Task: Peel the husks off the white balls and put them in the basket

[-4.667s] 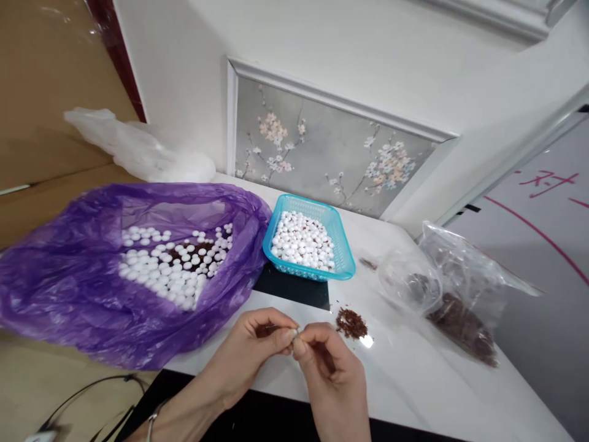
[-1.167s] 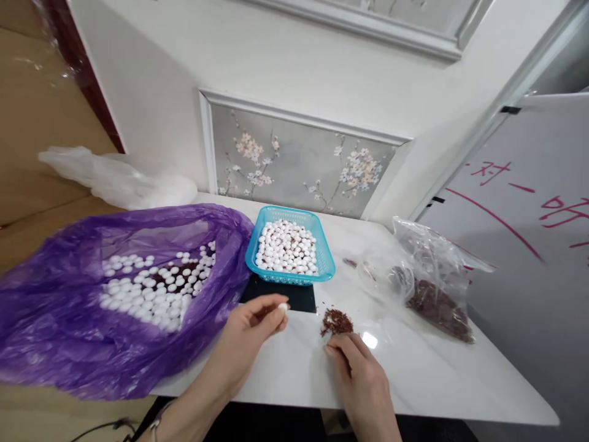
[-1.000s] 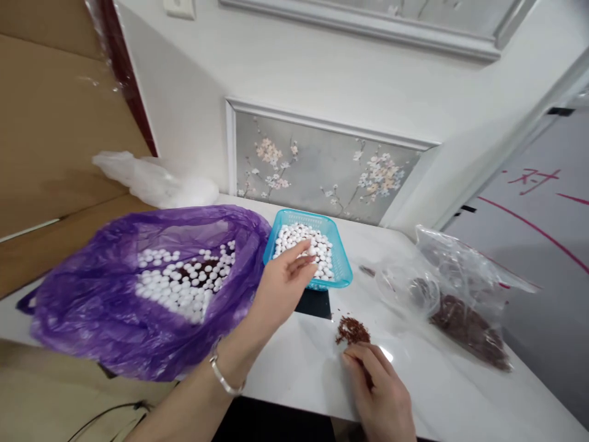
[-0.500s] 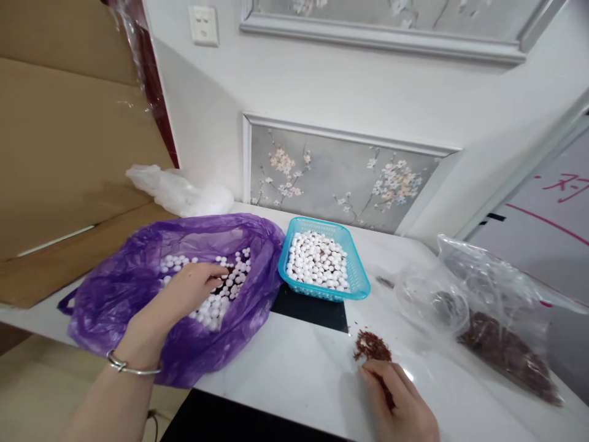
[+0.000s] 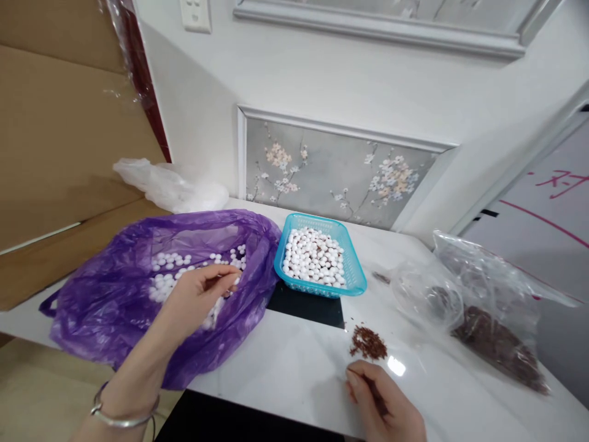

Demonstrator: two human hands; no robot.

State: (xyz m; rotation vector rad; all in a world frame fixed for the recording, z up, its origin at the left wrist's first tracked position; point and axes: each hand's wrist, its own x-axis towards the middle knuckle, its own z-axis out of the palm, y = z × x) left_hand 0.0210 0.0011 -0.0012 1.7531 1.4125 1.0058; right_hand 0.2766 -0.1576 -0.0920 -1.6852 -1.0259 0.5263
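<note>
My left hand [image 5: 201, 296], with a silver bangle on the wrist, reaches over the open purple plastic bag [image 5: 110, 307]. Thumb and forefinger pinch a small white bead [image 5: 237, 281] above the many loose white beads [image 5: 170, 261] inside; the hand hides part of them. Low on the right, my right hand [image 5: 384, 399] hovers over the white tabletop, thumb and forefinger pressed together. Whatever lies between those fingertips is too small to make out. Just beyond them is a little heap of reddish-brown bits [image 5: 369, 342].
A blue plastic basket [image 5: 356, 273] of white beads stands right of the purple bag, by a black patch [image 5: 306, 304]. Clear bags, one holding brown material [image 5: 499, 350], lie at the right. Cardboard [image 5: 69, 135] rises at the left; a wall panel [image 5: 340, 172] closes the back.
My left hand has moved right within the bag and lifted a white bead in its fingertips. My right hand has drawn back slightly from the brown heap. The view has shifted a little.
</note>
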